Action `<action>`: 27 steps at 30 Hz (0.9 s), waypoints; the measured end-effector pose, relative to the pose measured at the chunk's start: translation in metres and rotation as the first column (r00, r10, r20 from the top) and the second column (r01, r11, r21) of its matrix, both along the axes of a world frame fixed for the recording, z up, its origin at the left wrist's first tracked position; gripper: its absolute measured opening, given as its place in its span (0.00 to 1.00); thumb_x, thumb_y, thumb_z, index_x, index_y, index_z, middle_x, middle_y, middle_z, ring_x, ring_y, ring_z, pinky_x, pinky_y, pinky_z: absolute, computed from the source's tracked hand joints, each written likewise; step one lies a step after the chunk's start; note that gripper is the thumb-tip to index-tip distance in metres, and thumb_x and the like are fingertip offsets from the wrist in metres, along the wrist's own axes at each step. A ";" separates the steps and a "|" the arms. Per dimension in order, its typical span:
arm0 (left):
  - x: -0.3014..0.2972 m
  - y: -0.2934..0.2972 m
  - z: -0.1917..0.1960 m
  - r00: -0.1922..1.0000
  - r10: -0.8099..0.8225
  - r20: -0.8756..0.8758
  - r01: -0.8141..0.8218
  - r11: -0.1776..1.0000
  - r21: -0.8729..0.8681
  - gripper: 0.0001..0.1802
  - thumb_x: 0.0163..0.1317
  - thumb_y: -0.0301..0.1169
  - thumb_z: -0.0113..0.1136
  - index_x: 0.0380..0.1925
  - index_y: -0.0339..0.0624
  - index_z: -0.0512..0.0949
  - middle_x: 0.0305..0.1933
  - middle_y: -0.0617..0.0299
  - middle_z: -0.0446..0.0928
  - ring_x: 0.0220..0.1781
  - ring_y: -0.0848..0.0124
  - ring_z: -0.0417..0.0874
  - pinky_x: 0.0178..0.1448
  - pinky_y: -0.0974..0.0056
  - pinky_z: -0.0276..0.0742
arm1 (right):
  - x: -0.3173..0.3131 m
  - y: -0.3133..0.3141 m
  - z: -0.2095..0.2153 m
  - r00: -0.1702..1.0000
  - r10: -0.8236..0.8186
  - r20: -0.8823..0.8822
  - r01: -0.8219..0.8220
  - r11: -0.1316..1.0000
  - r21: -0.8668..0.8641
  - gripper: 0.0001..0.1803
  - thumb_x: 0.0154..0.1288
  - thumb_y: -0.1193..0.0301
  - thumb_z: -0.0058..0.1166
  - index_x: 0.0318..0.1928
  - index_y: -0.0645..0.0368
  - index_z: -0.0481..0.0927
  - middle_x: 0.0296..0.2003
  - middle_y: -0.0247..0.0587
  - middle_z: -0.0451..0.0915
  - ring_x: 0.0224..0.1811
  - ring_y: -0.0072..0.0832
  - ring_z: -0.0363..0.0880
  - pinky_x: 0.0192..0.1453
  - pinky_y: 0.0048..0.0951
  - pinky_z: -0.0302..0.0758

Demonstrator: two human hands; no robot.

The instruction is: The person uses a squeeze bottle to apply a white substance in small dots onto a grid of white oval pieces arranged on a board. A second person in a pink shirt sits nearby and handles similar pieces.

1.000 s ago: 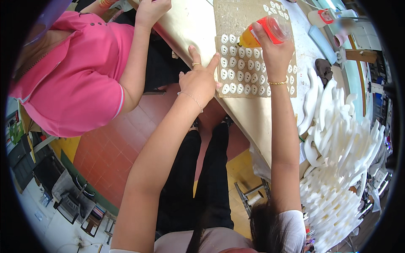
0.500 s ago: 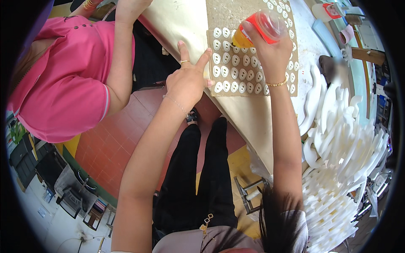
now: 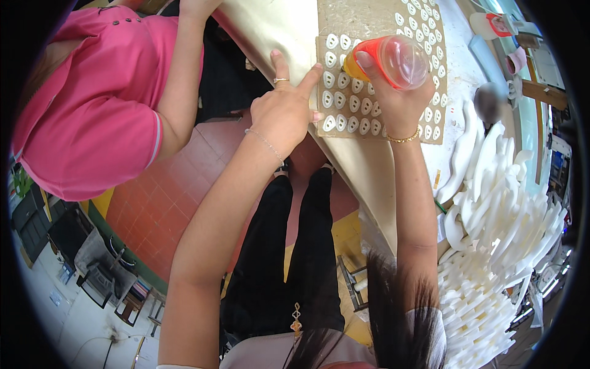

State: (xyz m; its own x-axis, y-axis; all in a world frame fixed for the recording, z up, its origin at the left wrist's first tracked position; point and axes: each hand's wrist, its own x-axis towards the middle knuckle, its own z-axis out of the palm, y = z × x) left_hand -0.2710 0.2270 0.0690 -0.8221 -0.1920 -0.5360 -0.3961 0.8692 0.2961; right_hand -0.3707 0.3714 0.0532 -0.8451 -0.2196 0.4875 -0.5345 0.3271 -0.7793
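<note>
My right hand (image 3: 401,109) is wrapped round a red-and-yellow plastic bottle (image 3: 402,61) with a clear, rounded end. The bottle is held tilted, its yellow end pointing left and down over a brown board (image 3: 355,19). Rows of small white oval pieces (image 3: 329,100), each with dark marks, lie on this board. Some of the pieces are hidden under the bottle and my right hand. With fingers spread, my left hand (image 3: 281,114) rests at the board's near left edge and holds nothing. The bottle's tip is too small to make out.
The board lies on a table with a cream cover (image 3: 369,178). A person in a pink shirt (image 3: 98,117) sits close on the left. Many curved white foam-like pieces (image 3: 485,246) are heaped at right. A red-labelled container (image 3: 490,26) stands at the far right.
The bottle is tipped flatter, and its yellow end has moved slightly left over the board. My left hand stays spread at the board's edge. The whole view has shifted a little.
</note>
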 end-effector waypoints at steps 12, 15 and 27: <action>-0.004 0.001 0.004 0.999 -0.017 0.045 0.018 1.000 -0.013 0.43 0.56 0.48 0.63 0.70 0.71 0.54 0.74 0.31 0.35 0.48 0.45 0.82 0.50 0.54 0.80 | -0.024 -0.005 0.009 0.992 -0.109 -0.067 0.104 0.991 -0.083 0.17 0.58 0.61 0.67 0.38 0.60 0.80 0.34 0.36 0.82 0.32 0.25 0.81 0.37 0.25 0.78; 0.000 -0.003 0.000 1.000 -0.007 0.025 0.007 1.000 0.017 0.43 0.56 0.47 0.64 0.70 0.72 0.53 0.74 0.31 0.34 0.49 0.46 0.82 0.50 0.54 0.80 | -0.038 0.008 0.018 0.938 0.078 0.336 0.167 0.750 -0.640 0.17 0.61 0.59 0.64 0.40 0.59 0.78 0.35 0.34 0.80 0.34 0.25 0.82 0.36 0.26 0.80; 0.000 -0.004 -0.004 1.000 -0.002 0.009 0.001 0.999 0.040 0.43 0.57 0.46 0.64 0.70 0.73 0.52 0.74 0.30 0.33 0.48 0.46 0.82 0.50 0.53 0.79 | -0.035 0.017 0.001 0.980 -0.077 0.182 0.104 0.985 -0.140 0.17 0.57 0.66 0.69 0.42 0.63 0.80 0.38 0.34 0.81 0.39 0.19 0.78 0.46 0.24 0.77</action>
State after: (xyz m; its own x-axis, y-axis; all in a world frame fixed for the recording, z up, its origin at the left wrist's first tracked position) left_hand -0.2708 0.2234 0.0650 -0.8174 -0.1690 -0.5507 -0.3976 0.8573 0.3271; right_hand -0.4060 0.3884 0.0541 -0.9331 -0.0748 0.3517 -0.3592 0.2418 -0.9014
